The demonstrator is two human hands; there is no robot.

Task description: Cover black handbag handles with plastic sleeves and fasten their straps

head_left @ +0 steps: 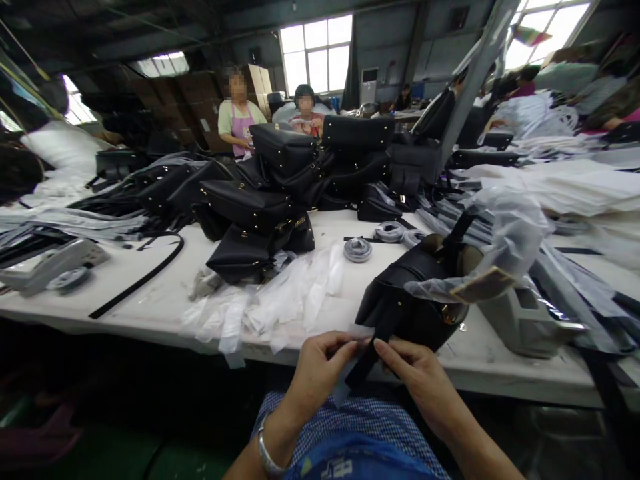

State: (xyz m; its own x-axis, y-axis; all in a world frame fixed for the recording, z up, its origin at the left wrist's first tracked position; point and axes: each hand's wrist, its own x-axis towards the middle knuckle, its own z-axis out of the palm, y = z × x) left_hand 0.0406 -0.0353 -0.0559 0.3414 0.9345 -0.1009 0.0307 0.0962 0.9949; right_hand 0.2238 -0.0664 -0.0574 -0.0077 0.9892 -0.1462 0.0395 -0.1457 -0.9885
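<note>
A black handbag (383, 293) leans at the table's front edge, its handle wrapped in clear plastic (515, 233). From its near side a flat black strap (363, 367) hangs down over the edge. My right hand (417, 367) pinches this strap, thumb on top. Just left of it, my left hand (325, 367) is closed in a pinch on a piece of thin translucent plastic film (361, 331) lying against the strap. Part of the film hangs below, between the hands.
Loose plastic film (295, 293) lies left of the bag, with piled black handbags (245, 207) behind. Rolled straps (357, 249) sit mid-table. A grey tape dispenser (530, 320) stands right, another device (55, 263) far left. Two people (243, 130) are across the table.
</note>
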